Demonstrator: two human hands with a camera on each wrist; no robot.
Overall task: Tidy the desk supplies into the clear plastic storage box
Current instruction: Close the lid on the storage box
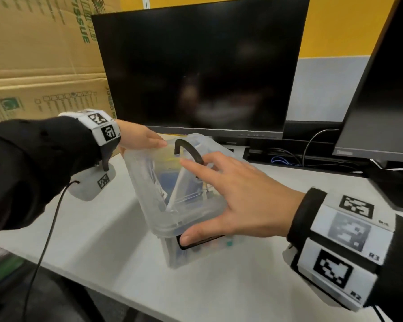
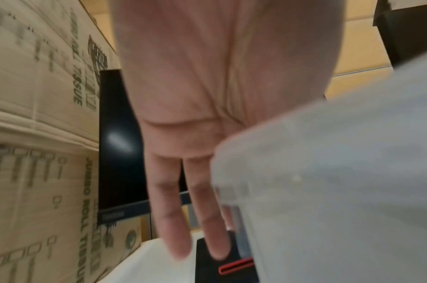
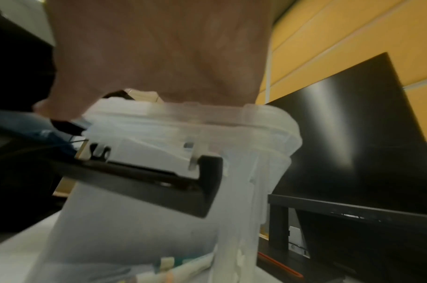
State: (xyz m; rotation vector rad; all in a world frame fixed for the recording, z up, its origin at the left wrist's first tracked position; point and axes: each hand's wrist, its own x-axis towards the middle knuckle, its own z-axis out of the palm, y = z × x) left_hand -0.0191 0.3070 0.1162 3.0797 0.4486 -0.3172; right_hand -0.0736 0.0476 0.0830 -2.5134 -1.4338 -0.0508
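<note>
Though blur hides its contents, both hands, left hand [image 1: 137, 137] and right hand [image 1: 237, 194], press flat, fingers straight, on the storage box [image 1: 172, 212].

Contents of my storage box [image 1: 149, 182] blur behind cloudy plastic; can't identify them. Left hand [image 2: 195, 114] fingers partly hidden behind box wall. Right hand [image 3: 159, 57] fingertips out of wrist view.

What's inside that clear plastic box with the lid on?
Through the clear plastic box you can make out blurry pens or markers near the bottom and something blue. The lid, the frosted walls and the right hand hide the rest.
</note>
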